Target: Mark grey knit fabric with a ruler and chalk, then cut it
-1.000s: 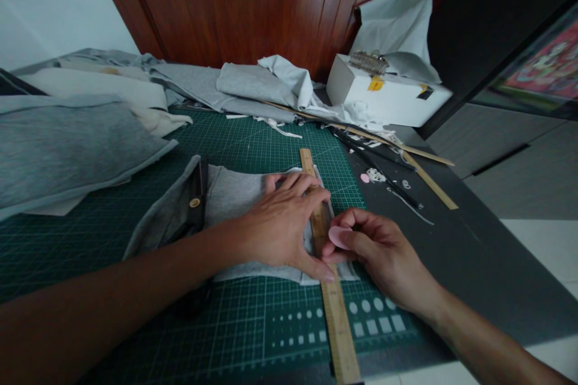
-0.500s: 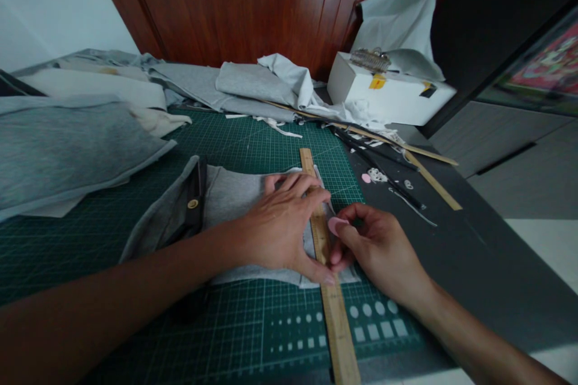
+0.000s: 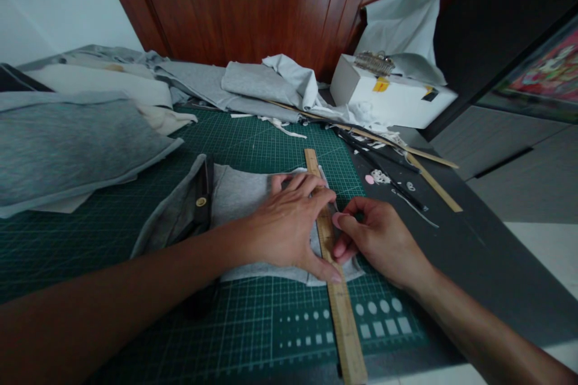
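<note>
A wooden ruler (image 3: 344, 307) lies across a piece of grey knit fabric (image 3: 241, 192) on the green cutting mat (image 3: 239, 325). My left hand (image 3: 289, 228) presses flat on the ruler and fabric, fingers spread and thumb on the ruler's near part. Between thumb and fingers of my right hand (image 3: 379, 237) is a pink piece of tailor's chalk (image 3: 338, 219), held at the ruler's right edge over the fabric's end. Black scissors (image 3: 201, 201) rest on the fabric's left part, partly hidden by my left forearm.
Grey fabric pieces (image 3: 81, 144) lie on the left, with more folded fabric (image 3: 262, 84) along the back. A white box (image 3: 392, 96) stands at the back right. Wooden strips (image 3: 433, 183), black cords, a pink disc (image 3: 369, 180) and white scraps lie on the dark tabletop (image 3: 474, 264).
My right hand has moved the chalk slightly left, closer to the ruler's edge. My left hand stays pressed on the ruler. The whole view has shifted a little.
</note>
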{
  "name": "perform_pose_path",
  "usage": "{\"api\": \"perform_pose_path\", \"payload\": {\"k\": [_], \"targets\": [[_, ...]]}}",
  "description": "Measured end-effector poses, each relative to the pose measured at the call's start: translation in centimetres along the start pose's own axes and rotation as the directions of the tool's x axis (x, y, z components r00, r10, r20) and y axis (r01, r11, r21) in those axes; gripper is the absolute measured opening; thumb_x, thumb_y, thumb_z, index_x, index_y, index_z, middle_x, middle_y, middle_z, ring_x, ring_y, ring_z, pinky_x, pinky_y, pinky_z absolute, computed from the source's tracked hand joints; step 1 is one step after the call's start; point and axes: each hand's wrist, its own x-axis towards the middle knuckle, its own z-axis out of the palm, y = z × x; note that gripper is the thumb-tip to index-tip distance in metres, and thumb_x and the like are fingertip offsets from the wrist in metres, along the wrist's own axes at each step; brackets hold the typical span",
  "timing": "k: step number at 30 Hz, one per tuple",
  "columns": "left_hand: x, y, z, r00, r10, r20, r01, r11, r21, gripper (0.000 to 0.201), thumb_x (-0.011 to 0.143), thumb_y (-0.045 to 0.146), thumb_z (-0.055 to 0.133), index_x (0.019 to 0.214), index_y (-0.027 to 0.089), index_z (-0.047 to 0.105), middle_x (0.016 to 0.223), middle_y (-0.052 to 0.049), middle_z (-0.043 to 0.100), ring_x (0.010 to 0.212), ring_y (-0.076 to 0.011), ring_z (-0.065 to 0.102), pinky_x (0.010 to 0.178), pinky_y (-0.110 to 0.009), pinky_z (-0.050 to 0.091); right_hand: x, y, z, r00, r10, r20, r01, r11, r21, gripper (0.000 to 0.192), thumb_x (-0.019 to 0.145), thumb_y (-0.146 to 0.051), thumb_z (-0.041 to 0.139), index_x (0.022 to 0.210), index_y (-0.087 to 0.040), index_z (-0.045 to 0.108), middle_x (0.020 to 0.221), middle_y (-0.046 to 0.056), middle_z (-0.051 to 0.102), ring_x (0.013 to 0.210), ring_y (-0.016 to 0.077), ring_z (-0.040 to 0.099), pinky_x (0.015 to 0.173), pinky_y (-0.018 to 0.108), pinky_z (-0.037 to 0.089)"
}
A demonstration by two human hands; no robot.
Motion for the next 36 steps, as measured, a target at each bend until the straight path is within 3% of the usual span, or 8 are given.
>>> {"api": "perform_pose_path", "payload": {"k": [13,26,31,36], "targets": [[0.0,-0.2,0.4,0.999,0.025,-0.039,-0.024,1.000,0.017,0.100,0.059,0.096,0.062,0.127,0.023,0.055,0.140,-0.012,0.055,0.132,-0.0363,0.045,0.106,-0.058,0.029,0.4,-1.3,0.2,0.997,0.073,0.016,-0.072,0.995,-0.063,0.021,0.091,-0.014,0.060,0.075,-0.023,0.051,0.053,0.002,0.073,0.046,0.0189,0.073,0.046,0.025,0.060],[0.1,-0.2,0.4,0.999,0.020,-0.040,-0.018,0.999,0.030,0.092,0.062,0.092,0.063,0.122,0.022,0.055,0.137,-0.012,0.055,0.131,-0.0365,0.046,0.104,-0.056,0.030,1.4,-1.3,0.1,0.999,0.037,0.037,-0.030,0.983,-0.181,0.018,0.089,-0.010,0.056,0.079,-0.023,0.051,0.052,0.002,0.071,0.050,0.0236,0.075,0.044,0.029,0.063],[0.1,-0.1,0.3,0.999,0.021,-0.040,-0.020,1.000,0.023,0.089,0.063,0.089,0.065,0.119,0.021,0.055,0.134,-0.012,0.057,0.129,-0.0361,0.047,0.103,-0.055,0.030,1.1,-2.4,0.2,0.996,0.037,0.077,-0.018,0.972,-0.234,0.022,0.087,-0.004,0.053,0.075,-0.023,0.051,0.047,0.000,0.068,0.043,0.0185,0.071,0.037,0.021,0.057],[0.0,-0.1,0.3,0.999,0.014,-0.051,-0.013,1.000,0.013,0.093,0.060,0.091,0.066,0.119,0.020,0.055,0.133,-0.012,0.057,0.129,-0.0361,0.047,0.105,-0.055,0.030,0.7,-2.9,0.2,0.990,0.051,0.135,-0.016,0.968,-0.250,0.024,0.084,-0.003,0.056,0.069,-0.022,0.053,0.048,-0.002,0.068,0.043,0.0143,0.070,0.042,0.018,0.059]]}}
